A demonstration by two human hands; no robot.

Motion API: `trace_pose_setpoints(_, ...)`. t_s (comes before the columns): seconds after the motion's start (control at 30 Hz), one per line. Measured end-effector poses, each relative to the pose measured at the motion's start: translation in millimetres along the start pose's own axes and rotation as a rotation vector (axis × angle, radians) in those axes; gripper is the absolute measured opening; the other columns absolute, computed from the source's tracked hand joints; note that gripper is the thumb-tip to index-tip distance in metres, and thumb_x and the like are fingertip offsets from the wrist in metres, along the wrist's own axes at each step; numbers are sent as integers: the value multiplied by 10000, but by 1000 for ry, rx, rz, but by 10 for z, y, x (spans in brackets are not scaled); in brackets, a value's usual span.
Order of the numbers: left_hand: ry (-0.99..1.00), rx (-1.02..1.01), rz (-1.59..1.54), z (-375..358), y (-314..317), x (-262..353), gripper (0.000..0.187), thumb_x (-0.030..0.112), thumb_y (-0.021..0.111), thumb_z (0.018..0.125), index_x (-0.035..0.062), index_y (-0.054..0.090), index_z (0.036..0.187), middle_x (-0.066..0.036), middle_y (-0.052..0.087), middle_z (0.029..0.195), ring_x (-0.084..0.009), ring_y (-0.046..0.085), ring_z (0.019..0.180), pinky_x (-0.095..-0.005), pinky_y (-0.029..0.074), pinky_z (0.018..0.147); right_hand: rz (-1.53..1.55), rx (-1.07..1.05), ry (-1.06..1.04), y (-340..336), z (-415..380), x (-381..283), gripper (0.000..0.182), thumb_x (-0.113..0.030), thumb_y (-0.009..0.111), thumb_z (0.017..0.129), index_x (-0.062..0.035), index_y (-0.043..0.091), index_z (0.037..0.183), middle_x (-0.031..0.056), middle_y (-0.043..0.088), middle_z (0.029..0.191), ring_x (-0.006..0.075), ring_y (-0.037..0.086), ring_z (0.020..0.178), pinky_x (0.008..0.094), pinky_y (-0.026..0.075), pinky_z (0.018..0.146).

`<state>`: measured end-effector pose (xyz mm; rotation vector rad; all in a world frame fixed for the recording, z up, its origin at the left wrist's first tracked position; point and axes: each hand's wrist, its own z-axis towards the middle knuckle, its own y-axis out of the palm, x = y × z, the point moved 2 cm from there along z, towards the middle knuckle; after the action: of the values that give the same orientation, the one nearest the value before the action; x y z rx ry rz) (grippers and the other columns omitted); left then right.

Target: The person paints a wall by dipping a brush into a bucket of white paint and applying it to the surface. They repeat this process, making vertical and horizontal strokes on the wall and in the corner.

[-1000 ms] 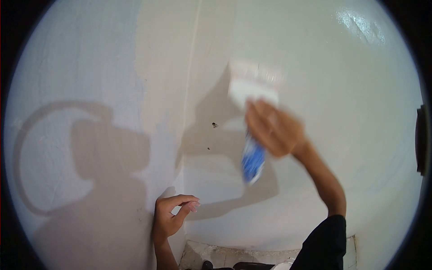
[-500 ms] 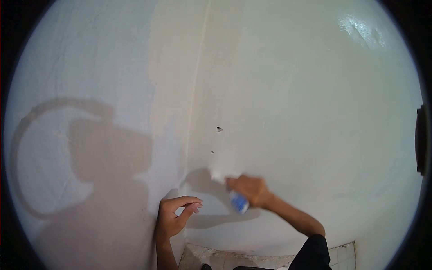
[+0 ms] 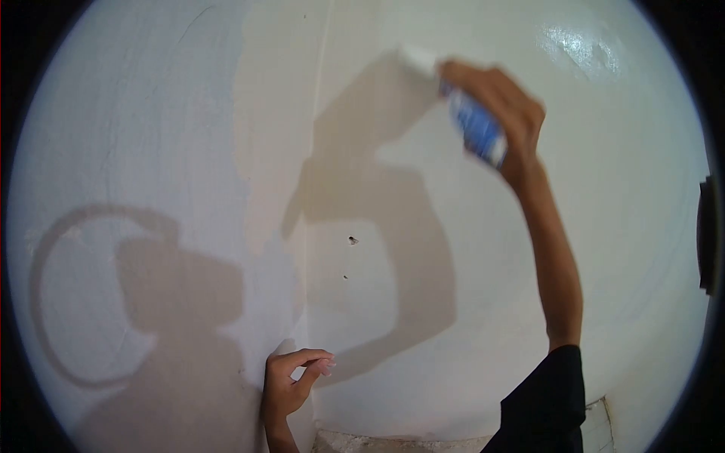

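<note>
My right hand (image 3: 502,109) is raised high against the right-hand wall, its fingers wrapped around a blue-and-white printed object (image 3: 477,127). A blurred white end (image 3: 418,60) sticks out past the fingers toward the upper left, right at the wall surface. I cannot tell what kind of tool or container it is. Low by the corner, my left hand (image 3: 291,377) is held close to the wall with thumb and fingertips curled together, nothing showing between them. Between the two hands, the pale wall (image 3: 513,249) has a larger hole (image 3: 353,241) and a smaller hole (image 3: 345,277) below it.
On the left stands a bluish-white wall (image 3: 166,98), meeting the other at a vertical corner line (image 3: 313,136). Shadows of my head and arm fall across both walls. A dark fixture (image 3: 707,234) is at the right edge. Rough tiled edging (image 3: 393,444) runs along the bottom.
My right hand has swept upward and to the right along the wall with the blue-and-white object. My left hand stays in its curled pose near the corner. The view has shifted slightly.
</note>
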<state>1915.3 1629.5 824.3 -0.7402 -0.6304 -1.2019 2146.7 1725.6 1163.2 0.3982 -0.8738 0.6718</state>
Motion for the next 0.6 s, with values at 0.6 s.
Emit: trace_pose_setpoints(0.6, -102, -14, 12, -37, -48, -41, 237, 149, 656, 936, -61, 697, 1036, -117, 735, 880, -189, 683, 763, -308, 537, 752, 673, -391, 386, 55, -1285, -1212, 584, -68, 730, 543, -111, 641, 1119, 51, 622, 777, 251, 612, 627, 363, 491, 490)
